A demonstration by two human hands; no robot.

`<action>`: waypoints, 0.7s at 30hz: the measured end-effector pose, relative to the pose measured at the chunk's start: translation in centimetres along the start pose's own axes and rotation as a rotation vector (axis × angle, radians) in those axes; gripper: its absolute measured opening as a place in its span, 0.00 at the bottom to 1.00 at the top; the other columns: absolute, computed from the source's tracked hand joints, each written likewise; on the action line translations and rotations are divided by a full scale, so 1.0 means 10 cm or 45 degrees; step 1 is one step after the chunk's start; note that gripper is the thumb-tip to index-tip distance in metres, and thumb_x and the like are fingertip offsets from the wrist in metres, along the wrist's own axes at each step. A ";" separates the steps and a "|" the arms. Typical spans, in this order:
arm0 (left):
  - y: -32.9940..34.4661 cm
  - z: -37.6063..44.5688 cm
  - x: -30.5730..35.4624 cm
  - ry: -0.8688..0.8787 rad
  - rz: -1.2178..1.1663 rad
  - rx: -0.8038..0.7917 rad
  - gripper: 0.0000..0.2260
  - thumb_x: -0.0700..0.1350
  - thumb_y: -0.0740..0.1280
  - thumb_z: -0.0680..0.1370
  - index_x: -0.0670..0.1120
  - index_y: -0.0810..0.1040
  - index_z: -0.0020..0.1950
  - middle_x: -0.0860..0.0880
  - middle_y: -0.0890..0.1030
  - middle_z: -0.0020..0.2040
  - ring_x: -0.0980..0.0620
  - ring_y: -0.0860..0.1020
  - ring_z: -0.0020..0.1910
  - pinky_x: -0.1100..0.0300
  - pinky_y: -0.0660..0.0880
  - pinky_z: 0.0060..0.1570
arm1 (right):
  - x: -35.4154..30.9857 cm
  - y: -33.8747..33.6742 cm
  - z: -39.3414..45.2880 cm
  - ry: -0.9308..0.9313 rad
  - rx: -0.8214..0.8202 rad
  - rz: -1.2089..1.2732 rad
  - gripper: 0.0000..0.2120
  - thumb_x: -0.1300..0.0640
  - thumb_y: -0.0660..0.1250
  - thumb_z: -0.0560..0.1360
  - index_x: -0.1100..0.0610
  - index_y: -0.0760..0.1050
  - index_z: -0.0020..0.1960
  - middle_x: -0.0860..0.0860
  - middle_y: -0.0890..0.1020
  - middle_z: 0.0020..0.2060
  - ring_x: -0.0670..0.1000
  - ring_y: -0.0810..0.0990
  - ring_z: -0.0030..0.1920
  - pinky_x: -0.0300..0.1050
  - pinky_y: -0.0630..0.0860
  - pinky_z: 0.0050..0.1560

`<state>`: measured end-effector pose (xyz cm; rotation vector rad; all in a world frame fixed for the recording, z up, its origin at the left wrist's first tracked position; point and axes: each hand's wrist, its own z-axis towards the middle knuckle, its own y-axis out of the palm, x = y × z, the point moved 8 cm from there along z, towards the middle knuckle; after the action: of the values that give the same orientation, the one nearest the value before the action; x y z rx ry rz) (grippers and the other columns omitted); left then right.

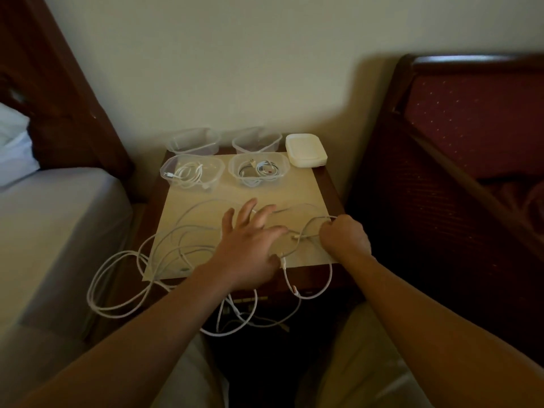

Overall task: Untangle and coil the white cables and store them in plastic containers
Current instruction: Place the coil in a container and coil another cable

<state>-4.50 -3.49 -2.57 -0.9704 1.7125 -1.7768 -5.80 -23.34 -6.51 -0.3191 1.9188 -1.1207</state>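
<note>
A tangle of white cables (164, 248) sprawls over the beige mat (206, 195) on the small wooden table and hangs off its front and left edges. My left hand (250, 242) hovers over the tangle with fingers spread and straight. My right hand (344, 235) grips a loop of cable near the mat's right edge, fingers curled round it. Two clear plastic containers each hold a coiled white cable, one at the left (191, 172) and one at the right (259, 169). Behind them stand two more clear containers (192, 141) (256, 139) that look empty.
A stack of white lids (306, 150) sits at the table's back right corner. A bed (53, 219) borders the table on the left and a dark red upholstered headboard (471, 136) on the right. The wall is close behind.
</note>
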 end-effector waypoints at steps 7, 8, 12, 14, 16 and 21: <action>0.01 -0.14 -0.12 -0.071 -0.007 -0.005 0.24 0.52 0.66 0.77 0.61 0.70 0.73 0.52 0.51 0.83 0.45 0.39 0.81 0.34 0.41 0.77 | -0.13 0.01 -0.01 0.049 0.038 -0.072 0.11 0.59 0.64 0.78 0.59 0.75 0.59 0.58 0.78 0.57 0.62 0.77 0.60 0.58 0.74 0.63; -0.02 -0.15 -0.15 -0.077 -0.024 0.023 0.24 0.52 0.66 0.77 0.61 0.71 0.73 0.52 0.52 0.83 0.46 0.40 0.81 0.36 0.42 0.77 | -0.15 -0.02 -0.01 0.021 0.092 0.003 0.09 0.59 0.64 0.78 0.58 0.75 0.58 0.56 0.79 0.54 0.61 0.78 0.59 0.58 0.75 0.62; -0.33 -0.30 -0.36 -0.152 -0.171 0.356 0.20 0.50 0.66 0.77 0.59 0.74 0.70 0.54 0.61 0.80 0.47 0.52 0.81 0.41 0.52 0.77 | -0.42 -0.38 -0.13 -0.278 0.333 0.504 0.03 0.54 0.66 0.82 0.48 0.76 0.49 0.44 0.80 0.43 0.48 0.81 0.47 0.50 0.81 0.51; -0.56 -0.40 -0.51 -0.254 -0.226 0.605 0.21 0.46 0.66 0.78 0.56 0.73 0.71 0.52 0.67 0.77 0.48 0.61 0.78 0.42 0.61 0.73 | -0.62 -0.60 -0.31 -0.456 0.356 0.736 0.05 0.53 0.66 0.82 0.49 0.77 0.47 0.45 0.83 0.39 0.45 0.81 0.41 0.44 0.81 0.43; -0.70 -0.44 -0.80 -0.497 -0.326 0.685 0.22 0.43 0.65 0.79 0.54 0.70 0.73 0.50 0.70 0.75 0.44 0.69 0.73 0.42 0.69 0.67 | -0.78 -0.77 -0.49 -0.594 0.339 0.914 0.06 0.54 0.65 0.83 0.48 0.78 0.48 0.49 0.85 0.39 0.48 0.84 0.41 0.44 0.83 0.43; -0.43 -0.47 -1.64 -0.955 -0.371 0.052 0.32 0.50 0.64 0.73 0.54 0.60 0.78 0.43 0.75 0.69 0.36 0.75 0.64 0.46 0.75 0.59 | -1.02 -0.74 -0.74 -0.760 0.146 1.085 0.05 0.56 0.64 0.84 0.52 0.78 0.55 0.52 0.86 0.39 0.53 0.86 0.45 0.50 0.84 0.51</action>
<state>2.79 12.35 -0.77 -1.6648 1.0913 -1.3242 -6.99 -17.22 6.70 0.2109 1.2316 -0.4723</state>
